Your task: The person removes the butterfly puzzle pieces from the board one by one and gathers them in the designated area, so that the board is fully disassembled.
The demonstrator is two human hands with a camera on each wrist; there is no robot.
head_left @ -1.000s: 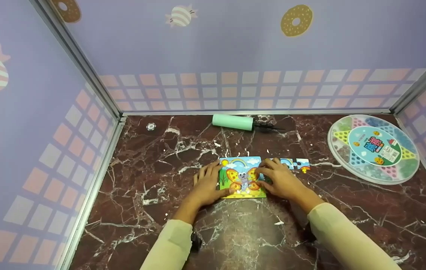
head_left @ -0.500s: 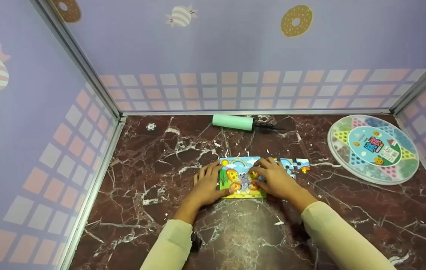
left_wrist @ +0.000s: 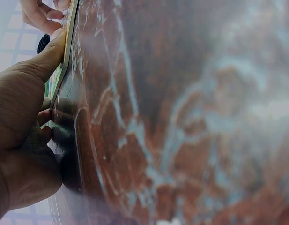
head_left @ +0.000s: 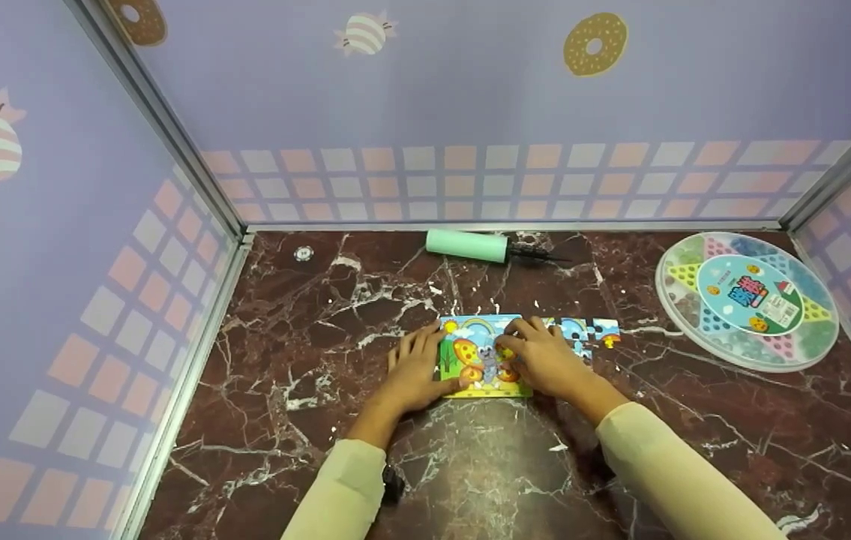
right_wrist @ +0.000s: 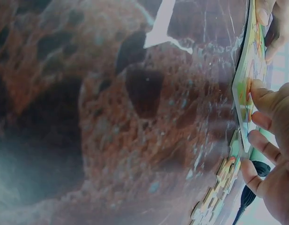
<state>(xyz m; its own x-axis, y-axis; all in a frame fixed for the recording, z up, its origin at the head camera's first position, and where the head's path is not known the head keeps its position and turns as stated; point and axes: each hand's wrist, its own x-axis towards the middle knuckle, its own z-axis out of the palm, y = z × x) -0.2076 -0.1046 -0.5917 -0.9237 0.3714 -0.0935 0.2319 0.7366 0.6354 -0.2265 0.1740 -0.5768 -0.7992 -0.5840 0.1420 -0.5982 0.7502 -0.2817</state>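
A butterfly picture puzzle (head_left: 479,358) lies flat on the marble table (head_left: 335,390). My left hand (head_left: 419,364) lies against its left edge, fingers straight and thumb on the front corner. In the left wrist view that thumb (left_wrist: 49,55) presses the puzzle's edge (left_wrist: 69,42). My right hand (head_left: 534,356) rests on the puzzle's right half, fingertips pressing near the butterfly's wing. In the right wrist view these fingertips (right_wrist: 259,93) touch the puzzle (right_wrist: 249,70). Several loose blue pieces (head_left: 591,330) lie just right of that hand.
A mint-green hand pump (head_left: 467,244) lies by the back wall. A round checkers-type game case (head_left: 746,298) sits at the far right. A small white disc (head_left: 303,253) is at the back left. Printed walls close in three sides.
My right hand has slid a little to the left across the puzzle, off the loose pieces. The left hand and the puzzle stay where they were.
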